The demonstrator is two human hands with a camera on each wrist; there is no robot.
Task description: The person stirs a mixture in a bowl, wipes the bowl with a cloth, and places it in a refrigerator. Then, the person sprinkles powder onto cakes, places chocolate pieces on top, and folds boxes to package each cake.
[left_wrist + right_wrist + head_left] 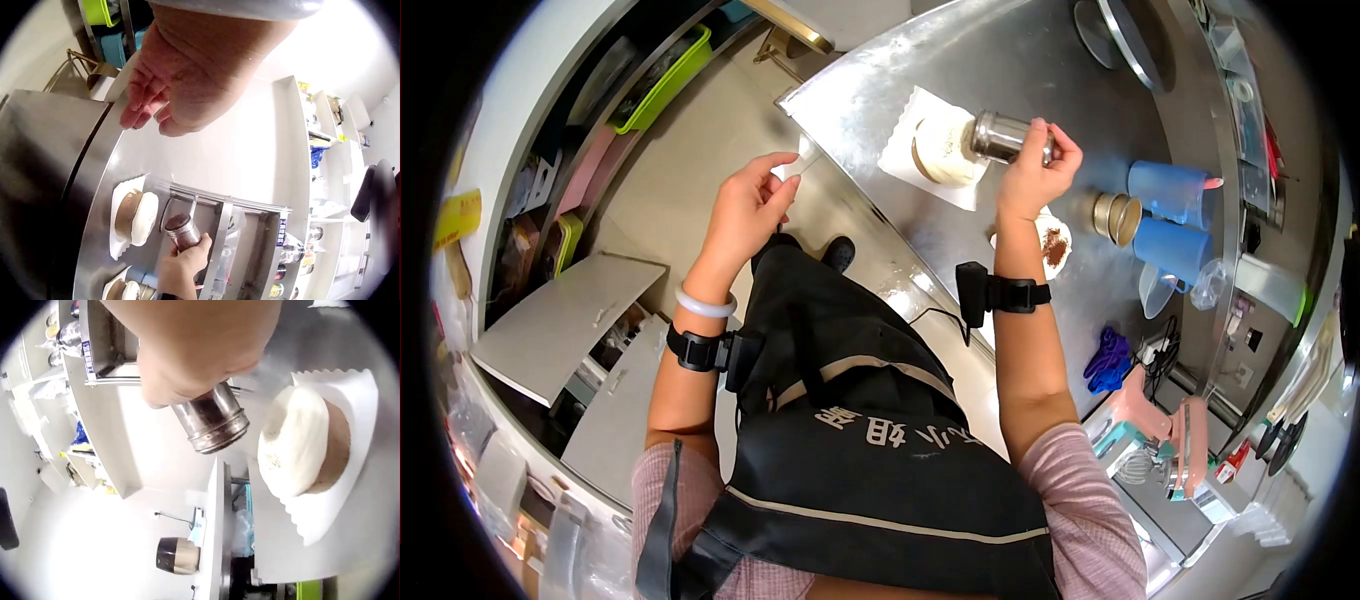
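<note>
My right hand (1040,180) grips a metal shaker (998,136) and holds it tilted, its end close to a small cake topped with white cream (948,148). In the left wrist view the shaker (184,234) shows a dark brown top. A few fine specks mark the cream (278,456) in the right wrist view. Scalloped white paper (362,406) lies under the cake on the steel table. Beside my right forearm sits a second cream-topped cake with brown powder (1055,248). My left hand (750,205) hovers off the table's edge, fingers loosely bent, with no held object evident.
Gold-coloured rings (1117,218) and blue cups (1170,250) stand at the table's back. A round metal stand (1135,45) is at the far end. A blue cloth (1109,360) and pink mixer (1190,445) are nearer me. Open cabinet doors (565,320) jut out left.
</note>
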